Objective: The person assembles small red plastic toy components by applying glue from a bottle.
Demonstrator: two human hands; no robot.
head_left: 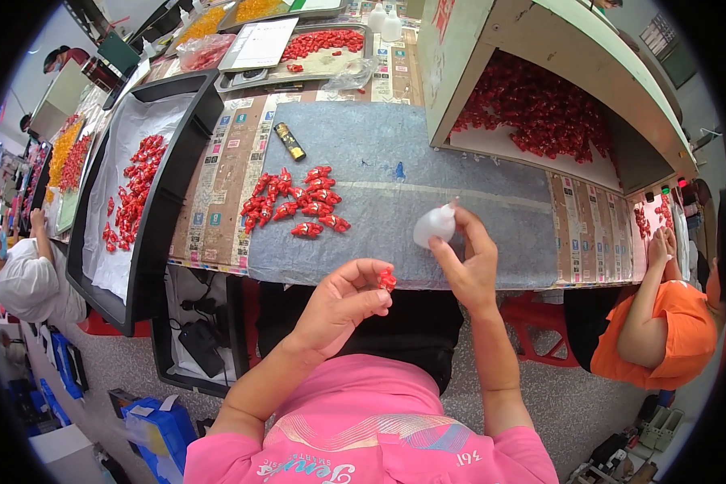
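Note:
My left hand (343,306) pinches a small red plastic figure (386,279) between thumb and fingertips, just over the table's front edge. In my right hand (472,262) is a white squeeze bottle (434,227), its narrow nozzle pointing up and away from me. Bottle and figure are apart. A loose cluster of similar red figures (294,200) lies on the blue-grey mat (355,145), to the left of the bottle. Beyond the cluster rests a black and gold cylinder (289,142).
A black tray (149,234) with red pieces on white lining stands at left. At right, an open-fronted box (524,153) holds a heap of red pieces. Metal trays (355,73) line the back. Other people sit left and, in an orange shirt (653,335), right.

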